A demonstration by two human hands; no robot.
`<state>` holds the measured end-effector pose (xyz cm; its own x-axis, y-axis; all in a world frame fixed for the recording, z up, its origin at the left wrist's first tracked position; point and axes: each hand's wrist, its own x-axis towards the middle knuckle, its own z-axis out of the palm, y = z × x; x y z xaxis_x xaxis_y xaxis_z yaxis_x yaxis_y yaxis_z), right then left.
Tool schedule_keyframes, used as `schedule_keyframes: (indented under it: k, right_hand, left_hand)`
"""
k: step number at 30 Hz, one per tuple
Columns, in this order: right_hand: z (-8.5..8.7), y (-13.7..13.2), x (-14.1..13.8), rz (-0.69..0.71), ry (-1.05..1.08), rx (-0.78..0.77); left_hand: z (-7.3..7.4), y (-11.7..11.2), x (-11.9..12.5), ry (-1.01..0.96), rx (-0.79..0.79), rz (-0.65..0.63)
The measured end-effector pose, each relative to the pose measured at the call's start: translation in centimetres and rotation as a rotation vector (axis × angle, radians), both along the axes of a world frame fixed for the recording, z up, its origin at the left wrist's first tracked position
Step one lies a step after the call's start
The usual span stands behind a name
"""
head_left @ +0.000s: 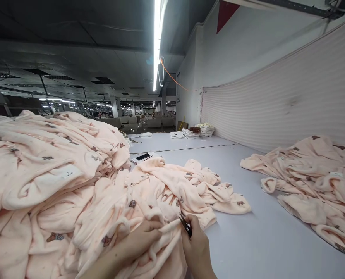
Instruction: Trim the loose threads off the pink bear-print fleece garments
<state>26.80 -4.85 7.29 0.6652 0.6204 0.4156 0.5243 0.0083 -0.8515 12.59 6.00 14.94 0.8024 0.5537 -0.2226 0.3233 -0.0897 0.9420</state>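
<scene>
A pale pink fleece garment (172,182) with small printed figures lies bunched on the table in front of me. My left hand (149,234) is closed on a fold of its cloth, with the fingertips pinched together. In my right hand (196,242) is a small pair of dark thread snips (185,225), gripped with the blades pointing up and left. The snips' tips are at the edge of the cloth, just right of my left hand. Whether the blades touch a thread cannot be made out.
A high heap of the same pink fleece (44,162) fills the left side. More pink garments (314,186) are spread at the right. Farther back on the grey-white table (233,236) are a phone (143,156) on paper and stacks of folded white cloth (205,130). A striped sheet (277,97) hangs along the wall.
</scene>
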Motion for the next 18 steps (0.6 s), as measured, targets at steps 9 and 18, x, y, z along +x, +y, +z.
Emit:
schedule_keyframes:
  k: [9,18]
  right_hand:
    - [1.4,-0.5,-0.6,0.209,-0.033,0.053]
    - [1.5,-0.6,-0.5,0.285,0.017,0.018]
  left_hand:
    - [-0.7,1.3,-0.1,-0.196,-0.384,-0.031]
    - [-1.4,1.6,-0.4,-0.288,-0.565,-0.086]
